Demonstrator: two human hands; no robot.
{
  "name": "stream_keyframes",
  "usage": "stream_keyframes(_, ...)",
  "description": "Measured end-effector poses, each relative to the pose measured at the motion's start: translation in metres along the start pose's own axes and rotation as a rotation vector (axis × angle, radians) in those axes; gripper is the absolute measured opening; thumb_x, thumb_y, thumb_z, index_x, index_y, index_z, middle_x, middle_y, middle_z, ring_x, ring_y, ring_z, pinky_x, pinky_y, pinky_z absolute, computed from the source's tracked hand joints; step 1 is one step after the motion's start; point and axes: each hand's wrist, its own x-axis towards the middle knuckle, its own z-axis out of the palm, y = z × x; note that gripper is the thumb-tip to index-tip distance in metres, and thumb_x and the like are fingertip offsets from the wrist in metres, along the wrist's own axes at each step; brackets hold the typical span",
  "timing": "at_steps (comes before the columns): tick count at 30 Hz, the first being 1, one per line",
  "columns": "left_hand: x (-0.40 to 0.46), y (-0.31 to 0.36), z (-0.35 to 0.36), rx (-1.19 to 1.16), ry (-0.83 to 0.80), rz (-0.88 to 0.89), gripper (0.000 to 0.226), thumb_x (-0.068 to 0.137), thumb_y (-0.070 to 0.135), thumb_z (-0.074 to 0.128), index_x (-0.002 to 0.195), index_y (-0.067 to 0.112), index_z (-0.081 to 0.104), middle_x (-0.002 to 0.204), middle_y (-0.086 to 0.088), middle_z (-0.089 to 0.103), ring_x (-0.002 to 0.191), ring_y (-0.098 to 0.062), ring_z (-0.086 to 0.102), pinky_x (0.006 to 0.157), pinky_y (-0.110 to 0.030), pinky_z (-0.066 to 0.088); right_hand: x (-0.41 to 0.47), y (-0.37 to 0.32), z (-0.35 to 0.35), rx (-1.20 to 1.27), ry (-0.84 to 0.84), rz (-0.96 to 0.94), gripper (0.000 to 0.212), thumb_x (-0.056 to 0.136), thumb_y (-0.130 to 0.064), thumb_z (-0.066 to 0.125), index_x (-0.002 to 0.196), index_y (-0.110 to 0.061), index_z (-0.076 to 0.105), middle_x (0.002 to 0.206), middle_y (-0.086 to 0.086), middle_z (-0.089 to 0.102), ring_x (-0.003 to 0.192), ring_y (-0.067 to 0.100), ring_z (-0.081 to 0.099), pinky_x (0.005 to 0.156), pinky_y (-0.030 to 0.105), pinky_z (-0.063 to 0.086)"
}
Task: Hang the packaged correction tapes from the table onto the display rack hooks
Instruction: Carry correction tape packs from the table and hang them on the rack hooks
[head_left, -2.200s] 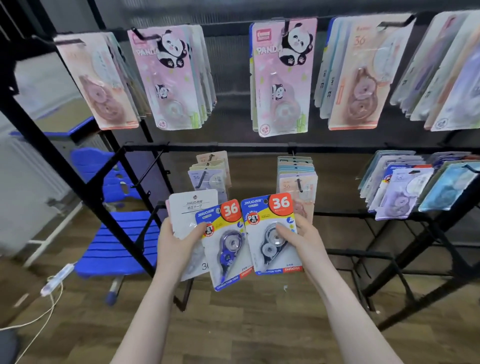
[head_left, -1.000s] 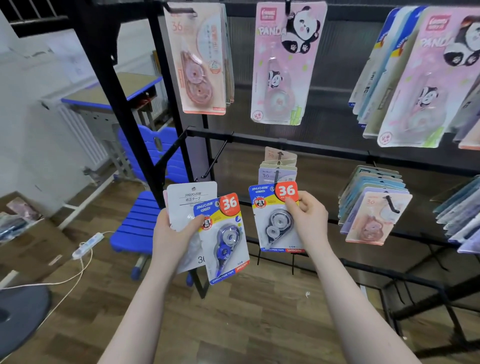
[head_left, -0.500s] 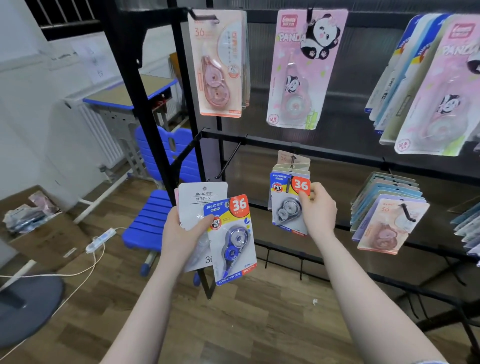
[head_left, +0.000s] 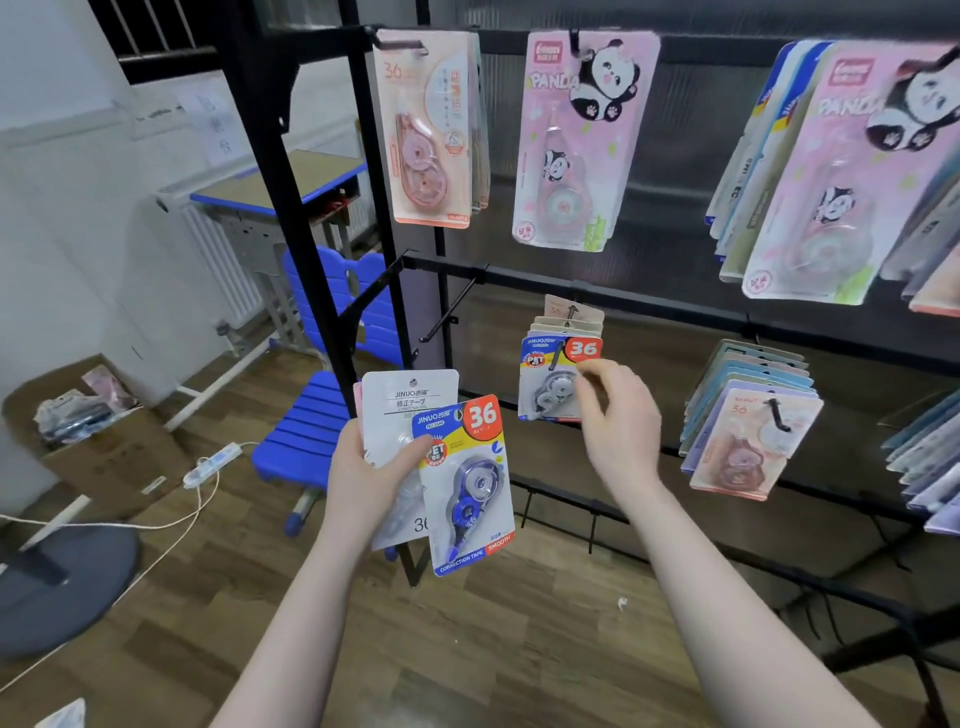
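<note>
Left hand grips two packaged correction tapes below the display rack, while right hand, fingers loosely open, hovers beside a hung pack.

Left hand covers the lower white pack; right-edge packs cropped.

Blue-and-yellow correction tape pack, pink panda-print pack, blue chair.
</note>
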Motion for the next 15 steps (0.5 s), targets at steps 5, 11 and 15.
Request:
stream_keyframes(5,-0.015,-0.015,-0.001,-0.051,0.012,-0.05,0.051,0.068,0.03,0.086,0.109,0.019,0.058,0.106,0.003,0.07,0.096,-0.015,0.068,0.08,-0.036,0.055,-0.034,-0.02,0.01,0.111,-0.225,-0.047,0.025,0.094,-0.028,0.055,0.114,-0.016,0.063,0.099,-0.004,0.065,0.084,0.008,0.055,0.073,0.03,0.049)
stream_keyframes(11,-0.001,-0.021,-0.022,-0.04,-0.017,-0.042,0.037,0.077,0.022,0.08,0.108,0.02,0.058,0.105,0.004,0.068,0.096,-0.015,0.067,0.078,-0.034,0.054,-0.035,-0.042,0.045,0.264,-0.456,0.118,0.031,0.089,-0.027,0.063,0.119,-0.021,0.059,0.089,-0.007,0.055,0.075,0.005,0.051,0.072,0.024,0.047)
stream_keyframes(15,0.022,-0.017,-0.051,-0.009,-0.037,0.016,0.038,0.08,0.018,0.078,0.111,0.014,0.057,0.099,0.014,0.063,0.09,-0.003,0.062,0.065,-0.02,0.044,-0.025,-0.063,0.074,0.304,-0.477,0.143,0.015,0.079,-0.02,0.074,0.079,-0.028,0.062,0.083,0.007,0.054,0.064,0.006,0.044,0.063,0.018,0.038)
